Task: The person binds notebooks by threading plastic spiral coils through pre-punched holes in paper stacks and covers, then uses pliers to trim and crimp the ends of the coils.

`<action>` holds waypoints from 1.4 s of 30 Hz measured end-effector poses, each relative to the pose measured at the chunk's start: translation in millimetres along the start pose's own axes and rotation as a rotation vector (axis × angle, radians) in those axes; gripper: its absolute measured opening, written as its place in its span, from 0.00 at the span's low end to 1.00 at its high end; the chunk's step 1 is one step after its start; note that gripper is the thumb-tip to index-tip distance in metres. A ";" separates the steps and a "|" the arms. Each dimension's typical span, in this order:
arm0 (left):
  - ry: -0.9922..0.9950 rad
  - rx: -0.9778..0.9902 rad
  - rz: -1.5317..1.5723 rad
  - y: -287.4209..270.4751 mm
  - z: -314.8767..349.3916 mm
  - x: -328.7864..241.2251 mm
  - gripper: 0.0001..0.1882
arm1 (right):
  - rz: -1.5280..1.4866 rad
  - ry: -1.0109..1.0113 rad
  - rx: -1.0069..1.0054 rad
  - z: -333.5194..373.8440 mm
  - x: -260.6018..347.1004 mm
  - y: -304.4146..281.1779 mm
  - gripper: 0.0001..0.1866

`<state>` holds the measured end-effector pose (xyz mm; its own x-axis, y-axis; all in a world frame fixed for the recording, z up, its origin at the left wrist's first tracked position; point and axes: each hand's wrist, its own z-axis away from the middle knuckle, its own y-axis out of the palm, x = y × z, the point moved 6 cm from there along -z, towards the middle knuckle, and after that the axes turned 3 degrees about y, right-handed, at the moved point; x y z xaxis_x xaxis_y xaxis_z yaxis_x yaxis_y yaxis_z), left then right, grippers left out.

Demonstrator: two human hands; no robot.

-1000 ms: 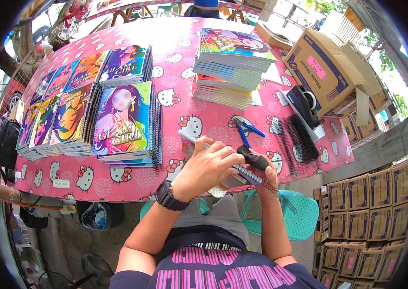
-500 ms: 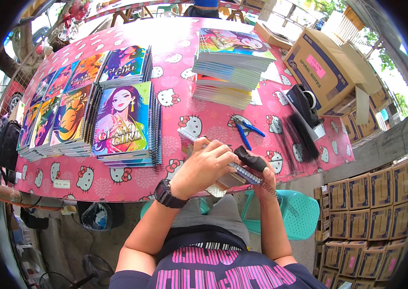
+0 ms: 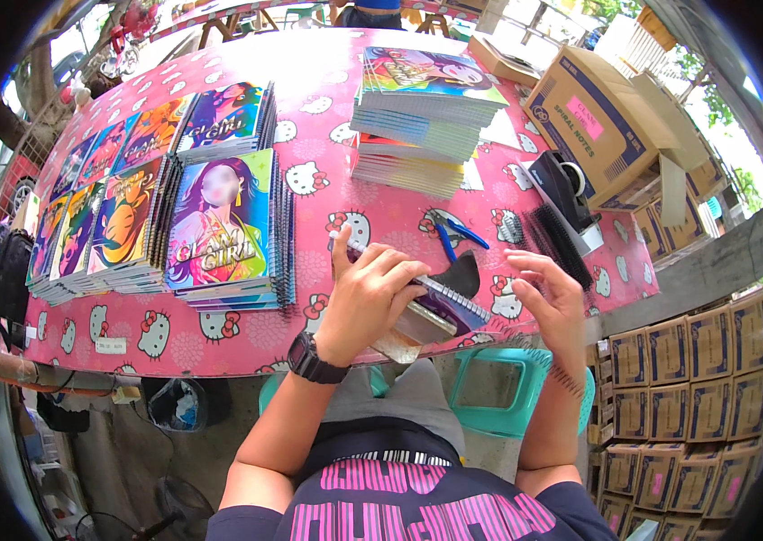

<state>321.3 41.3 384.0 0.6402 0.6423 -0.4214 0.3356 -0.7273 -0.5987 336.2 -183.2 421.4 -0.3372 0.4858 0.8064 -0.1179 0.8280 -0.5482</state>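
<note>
Holding the spiral notebook [image 3: 455, 309] under its curled fingers, the left hand [image 3: 368, 290] now steadies it alone. The right hand [image 3: 551, 296], fingers parted and seemingly empty, has just let go of the black tool [image 3: 462, 274], which lies between the hands, beyond the notebook. Loose coil [image 3: 565, 379] trails past the right wrist; blue-handled pliers [image 3: 445, 240] lie farther ahead.

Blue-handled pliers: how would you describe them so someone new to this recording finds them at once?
On the pink patterned table, look between the notebook stack nearest the open cardboard box and the notebook under the person's left hand. There, left of the black coils, lie the pliers, handles spread in a V. Bright blue handles set them apart from the dark coils.
</note>
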 end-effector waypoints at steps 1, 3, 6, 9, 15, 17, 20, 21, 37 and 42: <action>0.012 -0.027 -0.007 1.0 -3.2 -2.4 0.10 | -0.105 0.020 0.033 2.1 15.8 -1.9 0.22; 0.003 -0.046 0.051 9.6 -0.7 3.0 0.11 | 0.125 -0.138 0.085 -0.9 38.5 24.9 0.21; 0.010 -0.049 0.079 13.3 -3.2 3.1 0.11 | 0.327 -0.227 0.038 -5.3 38.9 55.2 0.18; 0.017 -0.027 0.055 14.7 -7.8 -0.2 0.10 | 0.343 -0.169 -0.053 -9.6 27.4 59.4 0.14; -0.022 0.023 -0.004 15.8 -9.2 2.2 0.09 | 0.252 -0.176 -0.060 -17.2 23.0 65.3 0.14; -0.035 0.027 -0.004 16.9 -9.6 1.0 0.09 | 0.248 -0.173 -0.035 -19.8 21.3 64.0 0.15; -0.032 -0.006 -0.006 17.5 -8.3 1.7 0.09 | 0.179 -0.126 -0.034 -20.3 18.6 63.6 0.15; -0.019 -0.040 -0.006 17.3 -7.5 1.1 0.09 | 0.148 -0.103 -0.041 -20.2 17.5 62.5 0.15; 0.074 0.063 -0.001 21.4 -16.9 -23.9 0.09 | 0.505 -0.134 0.000 -87.2 -172.6 41.5 0.17; 0.098 0.082 -0.004 21.8 -20.6 -19.9 0.07 | 0.645 -0.068 0.069 -110.2 -171.1 59.5 0.17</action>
<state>330.1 7.6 393.3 0.7048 0.6152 -0.3531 0.2829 -0.7003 -0.6554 489.8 -186.3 275.3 -0.4187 0.8585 0.2960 0.0688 0.3550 -0.9323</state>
